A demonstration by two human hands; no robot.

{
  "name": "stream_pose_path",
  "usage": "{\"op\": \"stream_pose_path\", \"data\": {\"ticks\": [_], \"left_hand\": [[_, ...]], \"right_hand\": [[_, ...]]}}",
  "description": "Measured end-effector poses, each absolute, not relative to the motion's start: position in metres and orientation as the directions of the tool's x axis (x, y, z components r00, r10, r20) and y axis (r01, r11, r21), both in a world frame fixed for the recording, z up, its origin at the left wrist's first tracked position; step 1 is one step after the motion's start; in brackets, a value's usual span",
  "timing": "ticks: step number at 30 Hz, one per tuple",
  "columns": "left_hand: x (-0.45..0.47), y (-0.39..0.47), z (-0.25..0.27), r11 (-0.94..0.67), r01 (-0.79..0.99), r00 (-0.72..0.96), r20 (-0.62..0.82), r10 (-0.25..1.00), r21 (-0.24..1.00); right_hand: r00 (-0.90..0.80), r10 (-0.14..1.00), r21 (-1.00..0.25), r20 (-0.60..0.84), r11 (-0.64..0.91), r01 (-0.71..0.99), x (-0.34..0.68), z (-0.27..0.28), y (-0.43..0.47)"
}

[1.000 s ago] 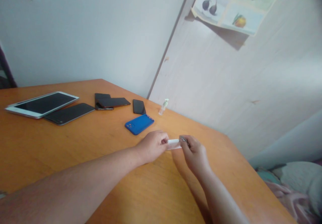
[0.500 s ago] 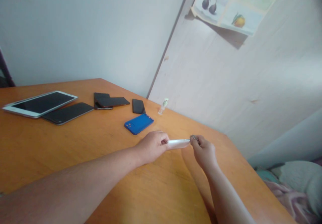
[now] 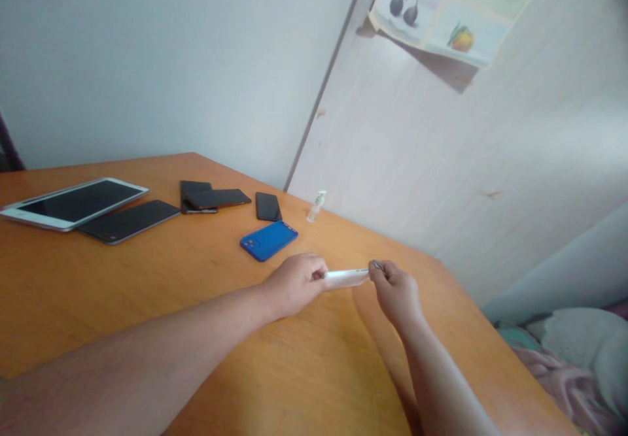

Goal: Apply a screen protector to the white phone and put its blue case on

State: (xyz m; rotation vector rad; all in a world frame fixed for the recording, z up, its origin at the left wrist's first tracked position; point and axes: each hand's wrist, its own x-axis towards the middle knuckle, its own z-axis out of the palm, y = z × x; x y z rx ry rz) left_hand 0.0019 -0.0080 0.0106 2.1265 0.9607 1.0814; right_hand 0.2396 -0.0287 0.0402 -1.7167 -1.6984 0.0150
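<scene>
My left hand (image 3: 297, 285) is closed around the left end of a slim white phone (image 3: 343, 279), held nearly edge-on above the wooden table. My right hand (image 3: 396, 295) pinches at the phone's right end. Between its thumb and fingers shows a small grey metallic piece (image 3: 377, 265), touching or very close to the phone's edge; its exact kind is too small to tell. Just beyond my left hand, a blue phone case (image 3: 269, 240) with camera cutouts lies on the table.
On the wooden table (image 3: 294, 384), a white tablet (image 3: 78, 202) overlaps a dark phone-like device (image 3: 132, 221) at the left. Farther back are stacked dark phones (image 3: 218, 198), a small black phone (image 3: 268, 206) and a clear pump bottle (image 3: 316, 206) near the wall. Bedding (image 3: 579, 344) lies at the right.
The whole view has shifted very slightly, with things sitting a little farther left. Both hands keep the same hold at the white phone's ends.
</scene>
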Motion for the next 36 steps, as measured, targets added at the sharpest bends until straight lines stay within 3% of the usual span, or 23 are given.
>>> {"op": "stream_pose_path", "data": {"ticks": [3,9,12,16,18,22,25,28,33,36], "left_hand": [[0.002,-0.008,0.011,-0.590,0.343,0.418,0.444,0.793,0.731],[0.002,-0.009,0.011,-0.621,0.343,0.431,0.470,0.771,0.705],[0.002,-0.010,0.011,-0.628,0.347,0.431,0.476,0.767,0.697],[0.002,-0.010,0.012,-0.621,0.348,0.439,0.463,0.770,0.703],[0.002,-0.010,0.013,-0.616,0.346,0.443,0.456,0.772,0.708],[0.002,-0.010,0.013,-0.614,0.347,0.433,0.460,0.775,0.709],[0.002,-0.010,0.013,-0.625,0.347,0.437,0.469,0.768,0.699],[0.002,-0.009,0.012,-0.622,0.343,0.434,0.469,0.769,0.704],[0.002,-0.009,0.011,-0.613,0.331,0.435,0.460,0.774,0.718],[0.001,-0.009,0.011,-0.610,0.336,0.441,0.452,0.775,0.718]], "right_hand": [[0.091,0.864,-0.457,0.496,0.170,0.873,0.235,0.037,-0.031],[-0.241,0.824,-0.408,0.513,0.482,0.775,0.180,0.037,-0.052],[-0.163,0.863,-0.448,0.478,0.400,0.800,0.191,0.041,-0.049],[0.121,0.892,-0.474,0.435,0.113,0.873,0.229,0.043,-0.035],[0.143,0.885,-0.459,0.444,0.087,0.884,0.233,0.042,-0.034],[-0.087,0.849,-0.436,0.520,0.352,0.828,0.200,0.038,-0.047],[-0.253,0.827,-0.427,0.502,0.491,0.759,0.177,0.037,-0.056],[-0.161,0.860,-0.448,0.484,0.402,0.799,0.189,0.039,-0.050],[0.182,0.892,-0.488,0.414,0.049,0.872,0.241,0.041,-0.030],[0.187,0.880,-0.478,0.437,0.051,0.877,0.242,0.038,-0.030]]}}
